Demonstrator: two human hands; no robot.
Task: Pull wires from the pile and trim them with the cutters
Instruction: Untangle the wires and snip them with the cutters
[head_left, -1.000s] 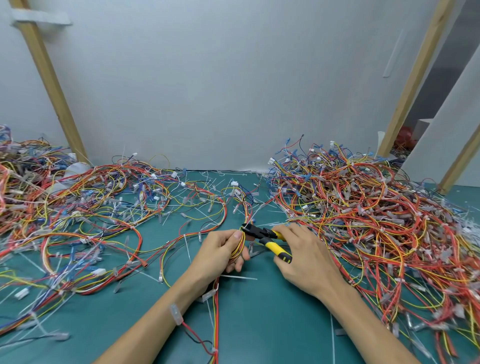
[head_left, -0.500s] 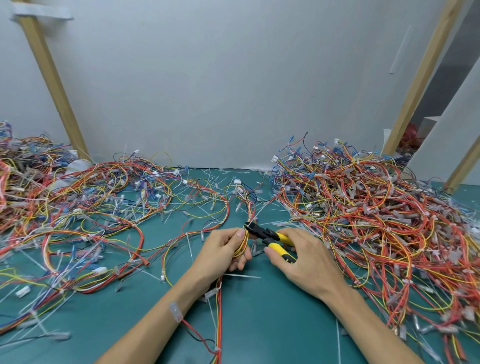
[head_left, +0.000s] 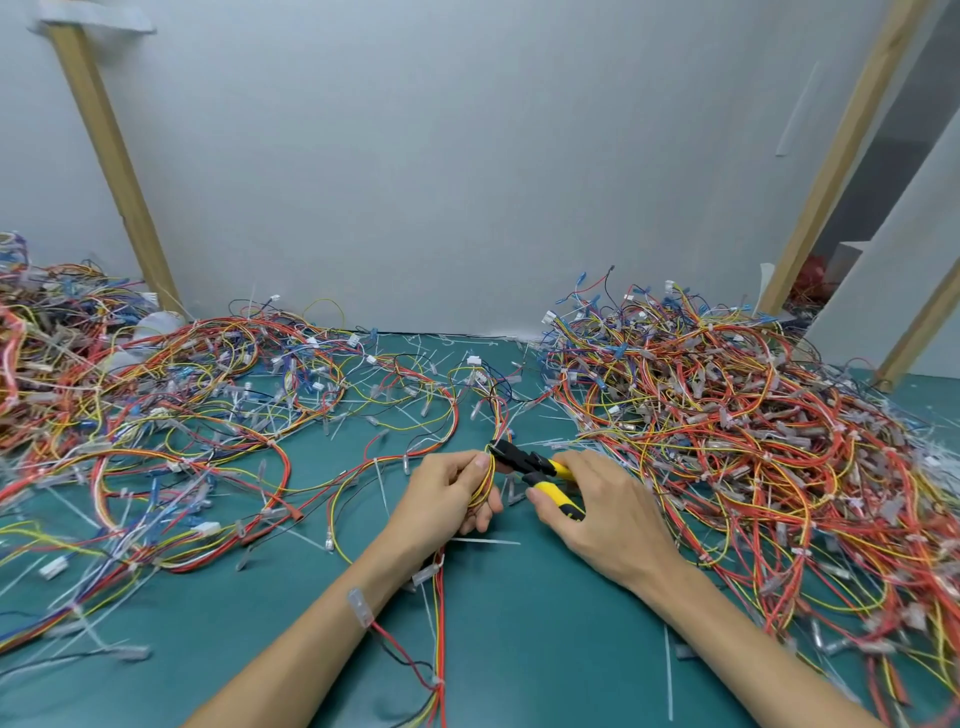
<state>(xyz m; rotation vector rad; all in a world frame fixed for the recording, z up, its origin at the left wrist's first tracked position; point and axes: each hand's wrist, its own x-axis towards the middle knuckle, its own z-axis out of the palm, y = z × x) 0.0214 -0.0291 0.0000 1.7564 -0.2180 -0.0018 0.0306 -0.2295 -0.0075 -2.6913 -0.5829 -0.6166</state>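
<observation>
My left hand (head_left: 451, 499) grips a bundle of yellow, orange and red wires (head_left: 486, 480) at the middle of the green mat. My right hand (head_left: 602, 512) holds the cutters (head_left: 535, 467), which have yellow handles and black jaws. The jaw tips sit against the wire bundle just above my left thumb. A big tangled pile of red, orange and yellow wires (head_left: 727, 441) lies to the right. The held bundle trails down under my left wrist toward the near edge.
A flatter spread of looped wires (head_left: 182, 415) covers the left of the green mat (head_left: 519, 649). Cut cable ties and white connectors lie scattered about. A grey wall and slanted wooden posts (head_left: 114, 166) stand behind.
Both hands have stayed together, and the cutter jaws remain at the bundle. My head has tilted slightly, so the scene sits lower in view.
</observation>
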